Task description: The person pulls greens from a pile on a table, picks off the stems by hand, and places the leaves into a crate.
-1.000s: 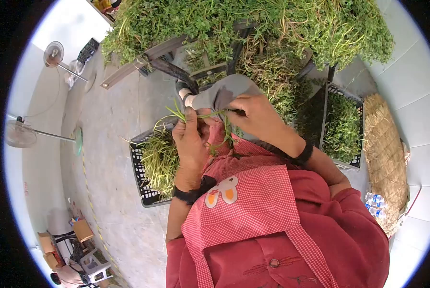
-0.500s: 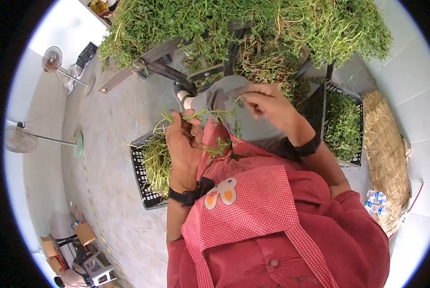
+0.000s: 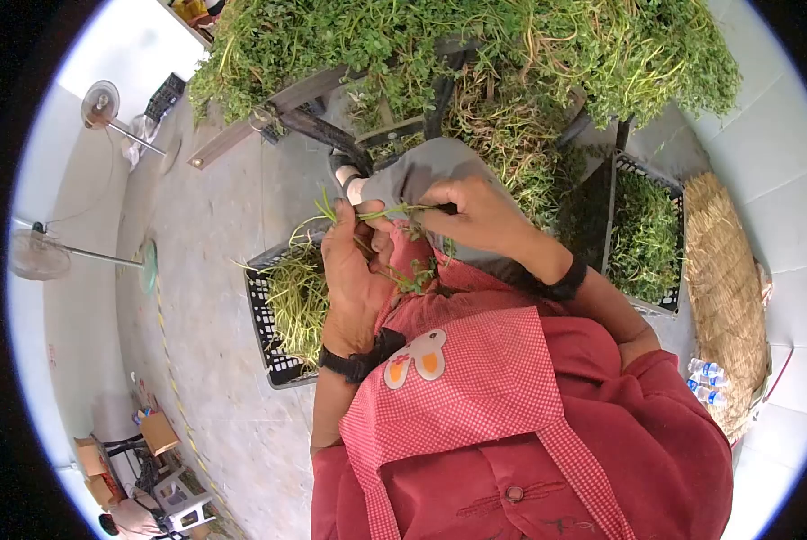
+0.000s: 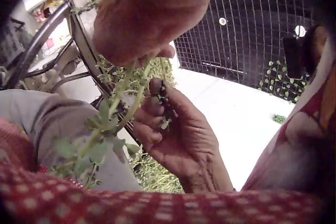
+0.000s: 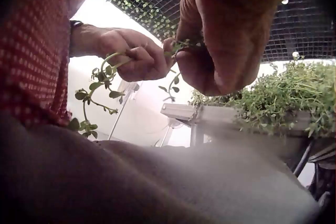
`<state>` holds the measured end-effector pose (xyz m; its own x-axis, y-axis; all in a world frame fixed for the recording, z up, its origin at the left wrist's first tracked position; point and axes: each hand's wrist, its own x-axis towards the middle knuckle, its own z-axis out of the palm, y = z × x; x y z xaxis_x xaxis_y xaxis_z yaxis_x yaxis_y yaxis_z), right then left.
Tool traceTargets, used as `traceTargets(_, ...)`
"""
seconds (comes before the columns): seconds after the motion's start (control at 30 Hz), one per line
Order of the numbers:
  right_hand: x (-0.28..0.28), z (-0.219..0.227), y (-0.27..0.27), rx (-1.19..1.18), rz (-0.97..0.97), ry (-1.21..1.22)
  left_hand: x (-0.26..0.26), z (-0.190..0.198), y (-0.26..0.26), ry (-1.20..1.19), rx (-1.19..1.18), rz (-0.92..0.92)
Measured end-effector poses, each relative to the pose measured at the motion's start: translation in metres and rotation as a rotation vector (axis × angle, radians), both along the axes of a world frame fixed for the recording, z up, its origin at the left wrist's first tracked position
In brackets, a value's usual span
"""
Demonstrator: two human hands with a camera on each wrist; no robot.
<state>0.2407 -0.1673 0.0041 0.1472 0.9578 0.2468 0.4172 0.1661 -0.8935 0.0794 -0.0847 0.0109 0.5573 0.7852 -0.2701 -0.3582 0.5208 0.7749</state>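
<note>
In the head view my left hand (image 3: 354,270) grips a few green leafy stems (image 3: 392,212) between thumb and fingers, over the lap of a red checked apron (image 3: 475,369). Leafy ends hang below that hand, plain in the right wrist view as a drooping sprig (image 5: 94,90). My right hand (image 3: 484,216) is close on the right, its thumb and fingertips pinching the stems' other end. Seen from the left wrist, dark leafy bits (image 4: 165,109) lie at the right hand's fingertips.
A heap of green plants (image 3: 475,45) covers the table in front. To the left stands a black crate (image 3: 259,315) of pale stems; to the right, another crate (image 3: 610,211) holds greens. Beyond it are a straw roll (image 3: 718,288) and water bottles (image 3: 707,378).
My right hand drew away to the right and up half a second ago, and is now back at the stems. The left hand has kept its hold with little movement.
</note>
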Motion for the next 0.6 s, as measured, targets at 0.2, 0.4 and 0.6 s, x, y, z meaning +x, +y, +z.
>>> traceTargets(0.2,0.012,-0.019,0.011,0.095,-0.280,-0.441,0.002,0.014,-0.015,0.062,0.205,0.030)
traceTargets(0.4,0.016,-0.017,-0.001,-0.266,0.175,0.765,-0.003,-0.007,0.010,-0.044,0.039,0.041)
traceTargets(0.6,0.025,-0.014,-0.005,-0.337,0.289,1.097,-0.005,-0.009,0.014,-0.086,-0.029,0.012)
